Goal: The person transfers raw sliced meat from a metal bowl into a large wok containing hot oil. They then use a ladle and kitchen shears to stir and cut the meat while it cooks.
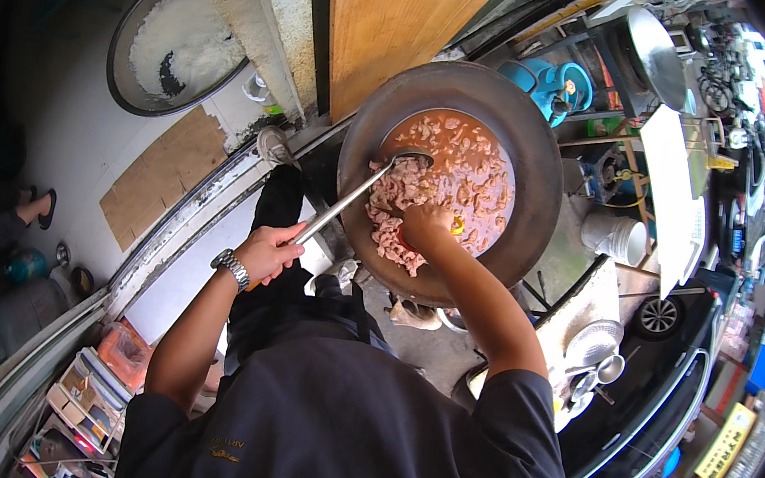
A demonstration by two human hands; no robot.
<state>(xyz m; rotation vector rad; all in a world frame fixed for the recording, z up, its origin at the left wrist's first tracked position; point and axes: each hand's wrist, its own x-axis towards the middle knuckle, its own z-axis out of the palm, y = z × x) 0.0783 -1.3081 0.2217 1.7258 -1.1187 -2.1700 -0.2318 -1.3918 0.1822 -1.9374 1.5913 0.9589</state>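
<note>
A wide dark wok [539,158] stands before me, holding reddish-brown broth [407,127] and many pieces of pale meat [406,188]. My left hand [269,254], with a metal watch on its wrist, grips the handle of a long metal ladle [345,204]. The ladle's bowl rests at the meat heap's upper edge, partly in the broth. Over the near side of the meat, my right hand [427,224] is curled around a red and yellow object [458,225]. Most of that object is hidden by the fingers, so its kind cannot be told.
A wooden panel [403,12] borders the wok's far side. Blue gas cylinder [554,92] and white bucket [613,237] stand rightward. A skimmer [594,342] lies near a parked car [648,408]. At left are a basin of white food [185,36], cardboard [164,176] and another person's foot [42,208].
</note>
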